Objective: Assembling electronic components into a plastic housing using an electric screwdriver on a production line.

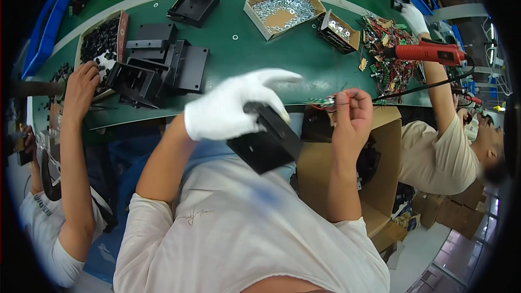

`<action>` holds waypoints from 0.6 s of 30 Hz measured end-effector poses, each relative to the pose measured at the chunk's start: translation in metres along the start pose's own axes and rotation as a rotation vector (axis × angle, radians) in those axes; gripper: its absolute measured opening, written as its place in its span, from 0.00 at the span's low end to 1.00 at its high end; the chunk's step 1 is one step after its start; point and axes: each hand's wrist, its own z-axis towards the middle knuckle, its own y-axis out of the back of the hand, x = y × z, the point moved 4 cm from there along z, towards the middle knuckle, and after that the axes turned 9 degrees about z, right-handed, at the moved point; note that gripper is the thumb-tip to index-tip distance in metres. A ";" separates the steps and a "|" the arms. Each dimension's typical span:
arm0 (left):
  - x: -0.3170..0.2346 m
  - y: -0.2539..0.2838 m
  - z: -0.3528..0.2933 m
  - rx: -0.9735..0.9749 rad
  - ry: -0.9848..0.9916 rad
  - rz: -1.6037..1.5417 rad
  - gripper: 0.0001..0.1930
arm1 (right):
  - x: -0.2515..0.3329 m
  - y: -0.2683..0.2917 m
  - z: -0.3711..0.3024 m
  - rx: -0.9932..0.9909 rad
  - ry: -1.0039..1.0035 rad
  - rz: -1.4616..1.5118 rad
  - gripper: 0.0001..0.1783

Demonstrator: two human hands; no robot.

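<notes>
My left hand (236, 106), in a white glove, grips a black plastic housing (264, 144) in front of my chest, tilted and slightly blurred. Its thumb and a finger stretch out past the housing. Bare, my right hand (351, 111) pinches a small green circuit board with wires (321, 102) at the table's near edge. The board and the housing are apart. To the left lie several black housings (144, 78) stacked on the green table (228, 59), and one more black housing (194, 4) rests farther back.
Boxes of metal washers (285, 11) and small hardware (339, 31) stand at the back. Wired circuit boards (388, 49) pile up at right beneath a red electric screwdriver (426, 52). A box of black parts (103, 38) is left. Co-workers' hands (81, 84) reach in from both sides. An open carton (382, 168) stands beside me.
</notes>
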 end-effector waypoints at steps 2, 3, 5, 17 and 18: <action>-0.013 -0.017 0.005 -0.011 0.047 -0.054 0.23 | -0.004 -0.012 -0.007 0.077 -0.004 -0.011 0.09; -0.020 -0.026 0.006 -0.016 0.071 -0.081 0.25 | -0.005 -0.017 -0.010 0.115 -0.007 -0.016 0.09; -0.024 -0.030 0.005 -0.007 0.093 -0.106 0.26 | -0.005 -0.017 -0.012 0.141 -0.008 -0.015 0.09; -0.019 -0.038 0.002 -0.050 0.165 0.031 0.22 | -0.013 -0.016 -0.016 -0.007 -0.209 0.426 0.08; -0.014 -0.043 0.002 -0.019 0.246 0.012 0.21 | -0.012 -0.018 -0.017 0.012 -0.180 0.539 0.08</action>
